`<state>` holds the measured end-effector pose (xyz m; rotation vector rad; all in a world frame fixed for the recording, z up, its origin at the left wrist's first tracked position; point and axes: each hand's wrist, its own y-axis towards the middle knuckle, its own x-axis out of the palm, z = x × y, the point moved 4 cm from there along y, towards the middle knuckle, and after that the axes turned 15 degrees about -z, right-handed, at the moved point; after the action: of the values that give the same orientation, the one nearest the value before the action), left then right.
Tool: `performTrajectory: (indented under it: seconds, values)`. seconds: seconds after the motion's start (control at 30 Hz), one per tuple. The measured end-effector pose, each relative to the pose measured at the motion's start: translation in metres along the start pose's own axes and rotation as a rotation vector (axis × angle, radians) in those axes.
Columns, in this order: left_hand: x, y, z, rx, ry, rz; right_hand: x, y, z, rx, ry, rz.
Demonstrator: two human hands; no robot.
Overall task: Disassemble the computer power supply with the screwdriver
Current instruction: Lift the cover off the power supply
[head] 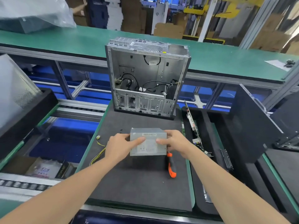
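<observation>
A grey sheet-metal box-shaped power supply [148, 149] is seen in the middle of the frame, resting on a dark grey foam mat [137, 183] edged in green. It is held from both sides. The left hand [119, 146] is curled round its left edge, with the thumb laid across the labelled top face; the fingers on the far side are hidden. The right hand [174, 143] is wrapped round the right edge in the same way, its thumb pointing inward over the top and nearly meeting the other thumb.

An orange and black handled screwdriver [171, 165] is laid on the mat just below the right hand, beside the lower right corner of the box, and is held by neither hand. Thin yellow and black wires [98, 151] are trailed off the mat's left edge, left of the left hand.

Above the box, at the upper centre of the frame, an open silver metal computer case [147, 78] is stood upright at the far end of the mat, with black cables loose inside it. A green bench top [64, 41] is stretched across the frame behind it. To the right of the mat, a green circuit board [192, 123] is propped on edge in a black foam tray.
</observation>
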<state>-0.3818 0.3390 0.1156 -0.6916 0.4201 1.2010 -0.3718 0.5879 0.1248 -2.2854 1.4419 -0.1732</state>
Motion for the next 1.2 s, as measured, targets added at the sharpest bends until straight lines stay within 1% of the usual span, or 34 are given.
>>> performTrajectory:
  seconds: [0.1, 0.17, 0.23, 0.3, 0.4, 0.53, 0.6, 0.7, 0.73, 0.77, 0.83, 0.9, 0.97, 1.1, 1.2]
  values:
    - [-0.011, 0.004, 0.005, -0.107, 0.029, 0.02, 0.003, 0.004, -0.006, 0.059, -0.017, 0.021]
    - [-0.016, 0.006, 0.008, -0.148, 0.017, 0.021, 0.007, 0.006, -0.007, 0.099, -0.013, 0.075]
    - [-0.017, 0.009, 0.012, -0.182, 0.017, 0.017, 0.008, 0.006, -0.006, 0.132, -0.021, 0.164]
    - [-0.016, 0.011, 0.017, -0.211, 0.035, 0.016, 0.008, 0.006, -0.007, 0.169, -0.066, 0.261]
    - [-0.014, 0.015, 0.02, -0.245, 0.062, 0.007, 0.01, 0.007, -0.01, 0.216, -0.12, 0.321]
    - [-0.011, 0.018, 0.012, -0.261, -0.02, 0.004, 0.013, 0.004, -0.011, 0.282, -0.205, 0.412]
    - [-0.004, 0.021, 0.007, -0.238, -0.104, -0.013, 0.015, 0.006, -0.006, 0.278, -0.19, 0.436]
    - [0.014, 0.022, 0.003, -0.259, -0.426, -0.074, 0.024, 0.01, 0.006, 0.215, 0.147, 0.349]
    - [0.017, 0.022, 0.003, -0.269, -0.482, -0.068, 0.025, 0.01, 0.008, 0.185, 0.185, 0.325]
    - [0.019, 0.023, 0.004, -0.27, -0.492, -0.053, 0.026, 0.01, 0.01, 0.16, 0.164, 0.321]
    - [0.023, 0.024, 0.008, -0.271, -0.466, -0.023, 0.027, 0.009, 0.012, 0.117, 0.108, 0.365]
    - [0.024, 0.023, 0.011, -0.295, -0.422, 0.0, 0.028, 0.006, 0.012, 0.116, 0.051, 0.411]
    - [0.025, 0.023, 0.011, -0.312, -0.404, -0.001, 0.03, 0.007, 0.014, 0.12, 0.018, 0.416]
    - [0.026, 0.025, 0.01, -0.305, -0.449, -0.022, 0.029, 0.006, 0.01, 0.097, 0.014, 0.422]
    - [0.026, 0.023, 0.011, -0.318, -0.476, -0.02, 0.03, 0.004, 0.007, 0.092, 0.009, 0.464]
